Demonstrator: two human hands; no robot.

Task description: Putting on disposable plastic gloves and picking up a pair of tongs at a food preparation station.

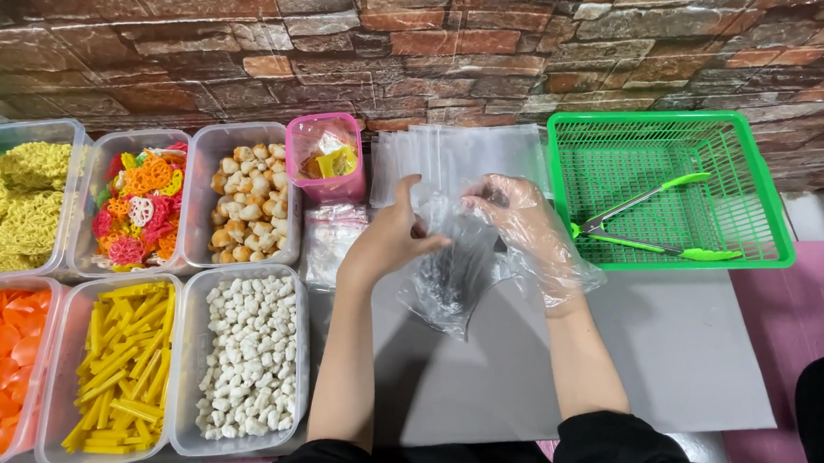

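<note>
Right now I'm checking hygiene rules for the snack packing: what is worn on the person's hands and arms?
The right hand wears a loose, clear, crinkled disposable plastic glove reaching just past the wrist. The left hand is bare, with no glove. Both forearms are uncovered; black sleeves are pushed up near the elbows. No rings, watch or bracelets are visible.

From my view, everything sits around the mat [668,367]. My hands [388,244] meet over its far left part, pinching a bag [452,276] between them. Behind the mat, against the wall [441,45], lies a stack of bags [472,155]. On the mat's far right corner rests a basket [758,254] with tongs [657,226] in it. Left of the mat stand six tubs [202,197] in two rows of three. Between the far row and the stack stands a cup [324,166], with a packet [329,241] just before it.
</note>
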